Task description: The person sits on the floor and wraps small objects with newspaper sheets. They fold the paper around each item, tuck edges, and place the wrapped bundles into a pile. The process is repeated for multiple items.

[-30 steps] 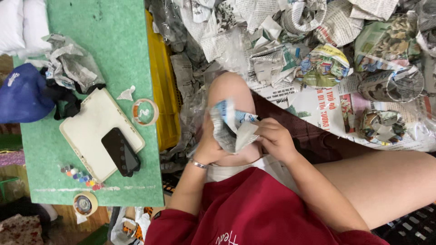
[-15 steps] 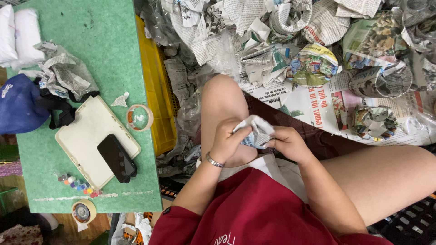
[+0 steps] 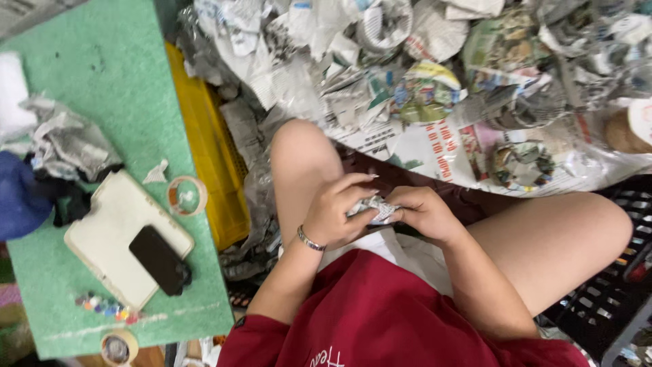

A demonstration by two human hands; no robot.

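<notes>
Both the left hand (image 3: 333,214) and right hand (image 3: 422,212) had their fingers pinched around a newspaper scrap (image 3: 375,207), already crumpled small, with loose sheets (image 3: 435,146) heaped beyond.

We see bare green table (image 3: 109,75) left of our knee, but crumpled newspaper heaps (image 3: 421,88) crowd everything ahead.

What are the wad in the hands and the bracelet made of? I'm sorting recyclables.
Wad, pinched between left hand and right hand: likely newsprint, matte, creased, printed. Bracelet: probably metal, silvery with a shine.
</notes>
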